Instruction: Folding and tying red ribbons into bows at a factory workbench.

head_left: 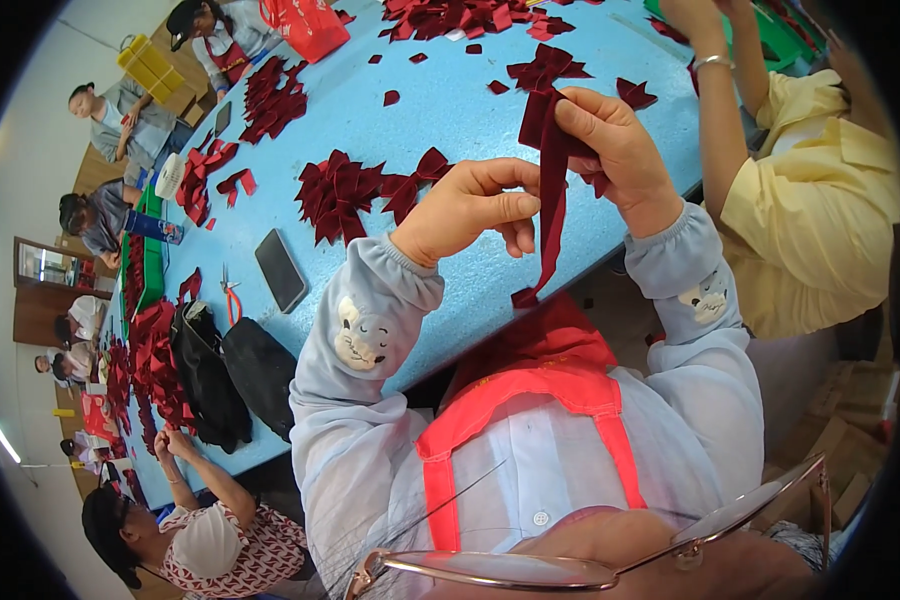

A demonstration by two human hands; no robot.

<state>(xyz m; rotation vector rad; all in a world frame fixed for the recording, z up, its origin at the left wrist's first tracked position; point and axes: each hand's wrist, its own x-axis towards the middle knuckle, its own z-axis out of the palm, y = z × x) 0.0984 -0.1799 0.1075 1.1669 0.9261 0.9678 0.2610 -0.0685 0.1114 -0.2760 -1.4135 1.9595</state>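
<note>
One ribbon (553, 205) hangs pinched in my right grip (618, 148), my left grip (462, 208) half-curled, its hold unclear, one phone (281, 271) on the desk (330, 112).

Counted items.
The wearer shows two hands (470, 208), two sleeve covers (402, 300), two apron straps (620, 460); one hanging ribbon (552, 225), one orange-handled tool (233, 304) and one blue cup (156, 227) appear.

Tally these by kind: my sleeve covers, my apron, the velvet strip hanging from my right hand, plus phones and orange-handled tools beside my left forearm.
Pale-blue sleeve covers: 2
Red apron: 1
Hanging dark-red velvet strip: 1
Smartphone: 1
Orange-handled hand tool: 1
Total: 6
</note>
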